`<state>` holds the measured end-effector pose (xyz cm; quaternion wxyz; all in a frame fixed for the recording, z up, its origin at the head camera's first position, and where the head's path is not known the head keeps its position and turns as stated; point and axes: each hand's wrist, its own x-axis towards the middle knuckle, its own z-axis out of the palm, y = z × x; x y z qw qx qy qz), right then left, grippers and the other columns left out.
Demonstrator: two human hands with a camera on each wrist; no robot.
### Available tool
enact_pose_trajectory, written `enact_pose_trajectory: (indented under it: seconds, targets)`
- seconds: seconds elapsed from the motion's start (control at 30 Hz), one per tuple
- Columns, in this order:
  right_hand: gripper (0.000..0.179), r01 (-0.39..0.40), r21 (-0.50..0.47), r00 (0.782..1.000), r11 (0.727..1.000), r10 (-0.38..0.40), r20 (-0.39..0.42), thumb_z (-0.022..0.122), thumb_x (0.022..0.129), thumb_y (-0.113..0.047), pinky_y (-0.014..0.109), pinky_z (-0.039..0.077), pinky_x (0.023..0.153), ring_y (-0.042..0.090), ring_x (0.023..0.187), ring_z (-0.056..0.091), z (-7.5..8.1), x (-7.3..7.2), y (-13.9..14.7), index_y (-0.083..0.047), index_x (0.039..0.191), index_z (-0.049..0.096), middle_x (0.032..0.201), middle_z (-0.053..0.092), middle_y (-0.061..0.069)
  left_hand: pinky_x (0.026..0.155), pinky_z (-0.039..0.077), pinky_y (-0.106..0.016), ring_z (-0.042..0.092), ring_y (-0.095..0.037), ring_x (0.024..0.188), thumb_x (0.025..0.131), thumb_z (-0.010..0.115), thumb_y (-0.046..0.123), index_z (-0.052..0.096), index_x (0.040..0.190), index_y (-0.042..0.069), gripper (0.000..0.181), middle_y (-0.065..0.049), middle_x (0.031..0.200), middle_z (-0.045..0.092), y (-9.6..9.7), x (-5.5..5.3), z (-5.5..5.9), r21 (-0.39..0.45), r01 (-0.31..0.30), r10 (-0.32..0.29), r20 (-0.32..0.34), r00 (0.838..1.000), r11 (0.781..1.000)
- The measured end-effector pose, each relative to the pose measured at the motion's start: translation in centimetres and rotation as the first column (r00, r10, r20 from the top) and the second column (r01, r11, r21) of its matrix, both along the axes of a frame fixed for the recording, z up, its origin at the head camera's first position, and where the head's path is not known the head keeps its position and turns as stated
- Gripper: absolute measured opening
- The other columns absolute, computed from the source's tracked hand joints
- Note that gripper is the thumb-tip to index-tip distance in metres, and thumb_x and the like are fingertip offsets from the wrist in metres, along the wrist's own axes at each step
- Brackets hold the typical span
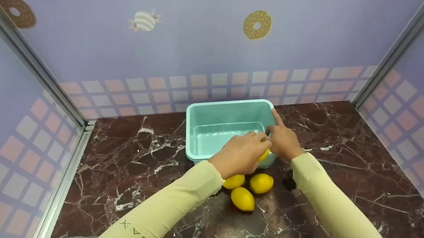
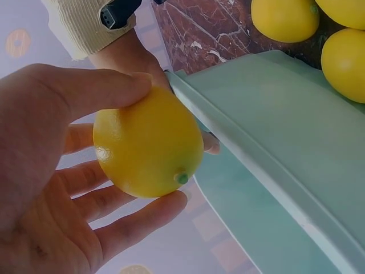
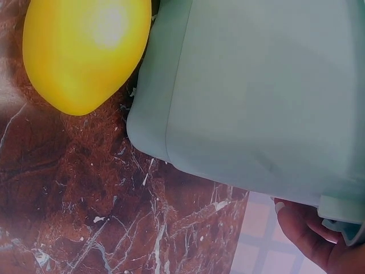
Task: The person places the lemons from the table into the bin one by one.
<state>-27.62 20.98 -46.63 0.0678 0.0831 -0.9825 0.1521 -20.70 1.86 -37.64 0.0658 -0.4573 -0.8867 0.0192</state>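
Note:
My left hand [image 1: 241,153] holds a yellow lemon [image 2: 148,142] between the thumb and fingers, over the near right corner of a light green plastic basin [image 1: 233,155]. The lemon's small green stem end shows in the left wrist view. With my right hand [image 1: 285,140] I grip the basin's right rim, thumb on the inner side and index finger stretched along the edge. Fingers [image 3: 305,228] curl at the rim in the right wrist view. Three more lemons lie on the table just in front of the basin, one [image 1: 243,199] nearest me and another [image 1: 262,183] to its right.
The basin stands on a dark red marbled table [image 1: 127,184], close to the back wall [image 1: 199,45]. Side panels with metal corner posts rise at left and right. A black device [image 2: 118,12] is strapped at my right wrist.

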Motion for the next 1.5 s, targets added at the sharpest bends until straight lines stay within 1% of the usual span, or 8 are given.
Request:
enact_pose_trajectory:
  seconds: [0.27, 0.5, 0.67, 0.77, 0.87, 1.03, 1.27, 1.5]
  targets:
    - [0.036, 0.01, -0.018, 1.0, 1.0, -0.01, 0.021, 0.052, 0.095, -0.032, 0.051, 0.051, 0.068, 0.034, 0.068, 0.062, -0.1, 0.0, -0.1, -0.001, 0.099, 0.07, 0.161, 0.019, 0.014, 0.077, 0.058, -0.033, 0.058, -0.019, 0.112, 0.086, 0.068, 0.024, 0.057, 0.124, 0.016, 0.04, -0.002, 0.13, 0.057, 0.0, -0.4, -0.2, 0.009, -0.011, 0.011, 0.008, 1.0, 1.0]
    - [0.032, 0.011, -0.031, 1.0, 0.999, -0.01, 0.025, 0.053, 0.092, -0.028, 0.05, 0.051, 0.068, 0.034, 0.069, 0.062, -0.1, 0.1, -0.1, -0.002, 0.099, 0.07, 0.161, 0.018, 0.014, 0.079, 0.057, -0.033, 0.057, -0.019, 0.112, 0.086, 0.069, 0.025, 0.057, 0.126, 0.016, 0.042, -0.002, 0.13, 0.056, -0.1, -0.7, -0.2, 0.013, -0.027, 0.027, 0.043, 0.999, 1.0]
    - [0.029, 0.011, -0.033, 0.999, 0.999, -0.01, 0.044, 0.051, 0.093, -0.025, 0.046, 0.049, 0.065, 0.031, 0.065, 0.059, -0.1, 0.0, -0.1, -0.003, 0.098, 0.069, 0.162, 0.016, 0.013, 0.08, 0.057, -0.032, 0.058, -0.019, 0.11, 0.087, 0.068, 0.025, 0.058, 0.125, 0.015, 0.041, -0.002, 0.126, 0.057, -0.1, -0.9, -0.2, 0.024, -0.028, 0.027, 0.044, 0.999, 0.999]
    - [0.026, 0.012, -0.027, 0.999, 1.0, -0.011, 0.039, 0.051, 0.092, -0.02, 0.046, 0.048, 0.063, 0.032, 0.064, 0.058, -0.1, 0.0, -0.1, -0.003, 0.098, 0.069, 0.162, 0.017, 0.013, 0.082, 0.057, -0.033, 0.058, -0.019, 0.109, 0.087, 0.068, 0.025, 0.059, 0.124, 0.015, 0.039, -0.003, 0.124, 0.058, -0.1, -1.0, -0.2, 0.038, -0.031, 0.029, 0.045, 0.999, 0.999]
    - [0.024, 0.014, -0.019, 0.999, 1.0, -0.014, 0.039, 0.051, 0.091, -0.017, 0.047, 0.049, 0.063, 0.032, 0.065, 0.058, -0.1, 0.0, 0.0, -0.003, 0.098, 0.069, 0.162, 0.017, 0.013, 0.082, 0.057, -0.034, 0.058, -0.02, 0.108, 0.087, 0.067, 0.025, 0.059, 0.124, 0.015, 0.039, -0.003, 0.122, 0.058, -0.1, -1.1, -0.2, 0.034, -0.036, 0.035, 0.048, 0.998, 0.999]
    - [0.024, 0.027, -0.04, 0.997, 0.999, -0.024, 0.071, 0.051, 0.092, -0.019, 0.044, 0.047, 0.062, 0.029, 0.061, 0.056, -0.1, -0.1, 0.0, -0.004, 0.096, 0.069, 0.163, 0.013, 0.01, 0.081, 0.057, -0.033, 0.058, -0.02, 0.104, 0.088, 0.066, 0.027, 0.058, 0.125, 0.015, 0.039, -0.004, 0.119, 0.057, 0.0, -1.2, 0.0, 0.01, -0.048, 0.047, 0.065, 0.997, 0.999]
    - [0.026, 0.016, -0.028, 0.999, 0.999, -0.014, 0.04, 0.05, 0.092, -0.018, 0.05, 0.051, 0.068, 0.036, 0.071, 0.061, 0.0, 0.0, 0.1, -0.003, 0.101, 0.07, 0.162, 0.017, 0.012, 0.076, 0.057, -0.033, 0.057, -0.019, 0.099, 0.087, 0.066, 0.025, 0.059, 0.123, 0.017, 0.037, -0.003, 0.115, 0.057, 0.0, -1.4, 0.1, 0.02, -0.05, 0.048, 0.063, 0.997, 0.999]
    - [0.025, 0.029, -0.039, 0.996, 0.999, -0.026, 0.081, 0.05, 0.092, -0.018, 0.045, 0.048, 0.065, 0.029, 0.064, 0.057, 0.1, -0.2, 0.0, -0.003, 0.097, 0.069, 0.163, 0.012, 0.01, 0.078, 0.057, -0.034, 0.059, -0.02, 0.1, 0.087, 0.067, 0.025, 0.06, 0.123, 0.019, 0.037, -0.003, 0.118, 0.057, 0.0, -1.7, 0.2, 0.023, -0.059, 0.057, 0.06, 0.997, 0.998]
